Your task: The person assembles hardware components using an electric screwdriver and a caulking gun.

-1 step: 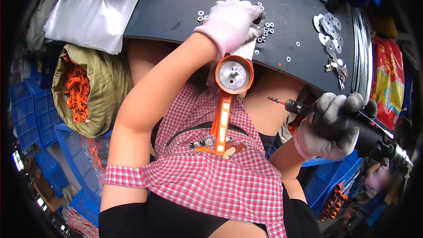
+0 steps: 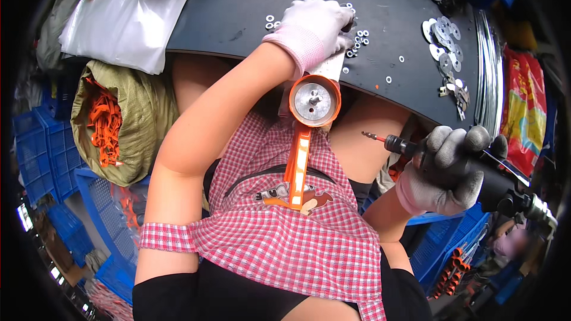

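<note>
head view, left hand (image 2: 314, 27) curled on washers (image 2: 358, 40), right hand (image 2: 443, 172) gripping power screwdriver (image 2: 476, 172)

Your gloved left hand (image 2: 315, 27) presses among loose washers (image 2: 358, 40) on the dark bench (image 2: 392, 12), above an orange-handled round tool (image 2: 313, 101). Your right hand (image 2: 443, 172) grips a black power screwdriver (image 2: 476, 172), bit pointing left.
</note>
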Motion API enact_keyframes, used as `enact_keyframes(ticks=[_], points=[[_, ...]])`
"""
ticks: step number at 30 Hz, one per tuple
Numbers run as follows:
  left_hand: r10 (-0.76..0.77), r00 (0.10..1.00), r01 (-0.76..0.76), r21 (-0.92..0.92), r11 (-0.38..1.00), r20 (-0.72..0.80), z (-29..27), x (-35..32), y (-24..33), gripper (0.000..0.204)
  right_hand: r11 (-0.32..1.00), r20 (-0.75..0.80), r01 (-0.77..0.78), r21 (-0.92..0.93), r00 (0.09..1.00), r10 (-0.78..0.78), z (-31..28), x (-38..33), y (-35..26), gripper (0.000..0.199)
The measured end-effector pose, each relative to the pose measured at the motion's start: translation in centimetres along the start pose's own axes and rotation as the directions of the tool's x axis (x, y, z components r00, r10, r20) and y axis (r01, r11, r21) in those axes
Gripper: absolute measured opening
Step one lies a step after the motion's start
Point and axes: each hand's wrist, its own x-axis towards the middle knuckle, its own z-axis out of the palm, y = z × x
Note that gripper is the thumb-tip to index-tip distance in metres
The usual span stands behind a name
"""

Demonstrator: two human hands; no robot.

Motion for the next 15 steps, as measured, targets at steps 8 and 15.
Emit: enact_keyframes(ticks=[8,15], points=[[-0.008,0.997,0.004,0.056,0.998,0.078,0.2,1.3,0.1,0.024,0.990,-0.079,0.064,0.124,0.995,-0.054,-1.1,0.7,0.4,0.052],[-0.139,0.938,-0.092,-0.614,0.784,-0.318,-2.9,-3.8,0.6,0.023,0.932,-0.167,0.052,0.359,0.986,0.010,1.4,4.6,-0.9,0.044]])
